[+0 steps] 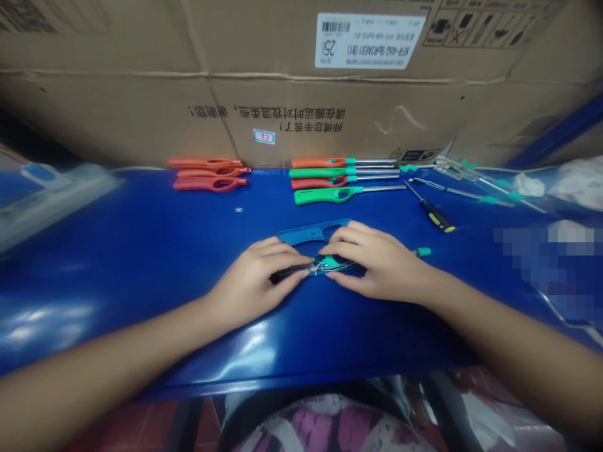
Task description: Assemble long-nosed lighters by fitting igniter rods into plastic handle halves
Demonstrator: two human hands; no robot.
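Both my hands rest on the blue table (141, 251), close together at its middle. My left hand (257, 282) has its fingers curled around a black rod-like part (287, 272) with thin wires at its end. My right hand (377, 260) pinches a teal piece (332, 260) joined to that part; a teal tip (423, 252) sticks out past the hand's right side. A blue lighter handle shell (306, 233) lies flat just behind my fingers, partly covered by them.
Three orange handle shells (210, 174) lie at the back left. Several finished long lighters, orange and green (343, 179), lie at the back centre. A black-and-yellow screwdriver (433, 210) and metal tubes with teal fittings (475, 182) sit right. A cardboard box (301, 75) walls the back.
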